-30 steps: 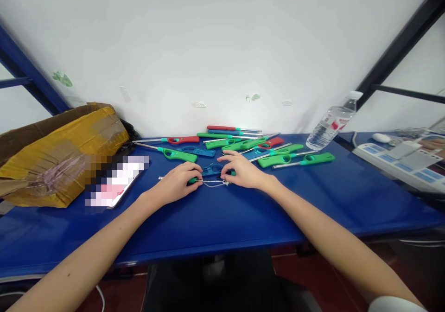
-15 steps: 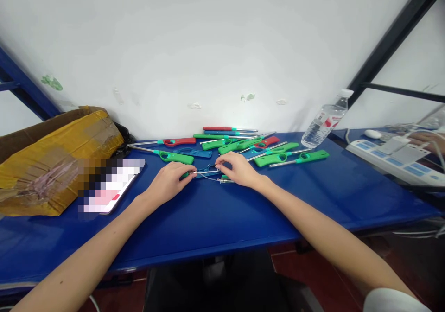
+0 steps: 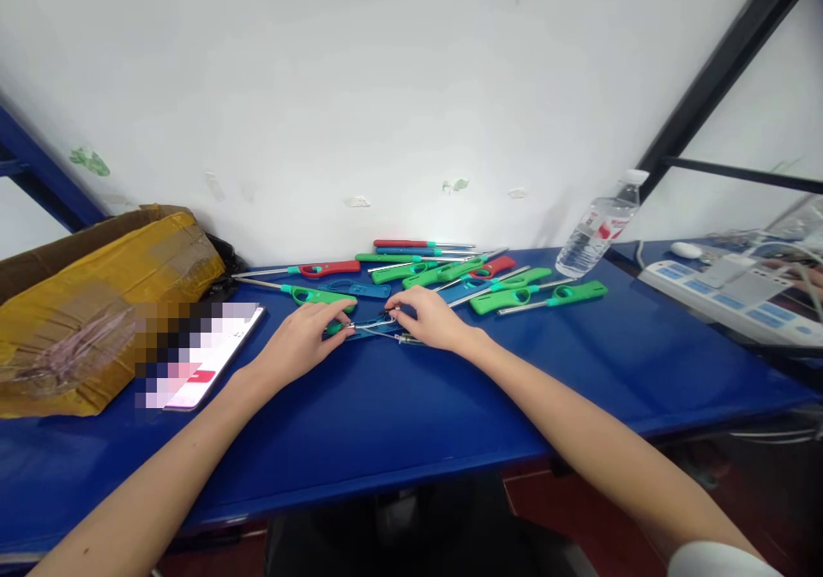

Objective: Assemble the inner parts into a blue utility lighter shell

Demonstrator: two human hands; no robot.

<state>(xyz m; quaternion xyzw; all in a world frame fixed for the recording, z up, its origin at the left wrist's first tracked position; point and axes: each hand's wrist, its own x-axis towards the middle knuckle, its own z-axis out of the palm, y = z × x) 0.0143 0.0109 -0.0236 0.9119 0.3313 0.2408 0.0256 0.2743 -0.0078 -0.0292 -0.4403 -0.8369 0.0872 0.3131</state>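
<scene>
From my head camera, my left hand (image 3: 307, 333) comes in from the lower left with its back up and fingers bent, thumb on the near side, forefinger behind; its grip is pinched on a slim metal piece (image 3: 351, 326), with a bit of green inside the pinch. My right hand (image 3: 429, 318) comes from the lower right, wrist low, and its thumb and forefinger grasp the end of a pale wire (image 3: 375, 324), together with something dark too small to make out. The wire stretches between my two pinches, above a blue lighter handle (image 3: 369, 333), with a small metal fitting (image 3: 410, 339) just under my right fingers. A green lighter (image 3: 325, 297) lies right behind my left knuckles; whether they touch I can't tell. More lighters (image 3: 447, 273) fan out behind my right hand toward the wall (image 3: 321, 88), so the tighter side is the far one. To the left, a phone (image 3: 225, 350) sits near my forearm, with a taped box (image 3: 122, 303) beyond. On my right, tabletop (image 3: 411, 423) runs past a water bottle (image 3: 592, 236) toward a power strip (image 3: 726, 298); nearer me, a broad stretch reaches the front edge, which both forearms cross.
</scene>
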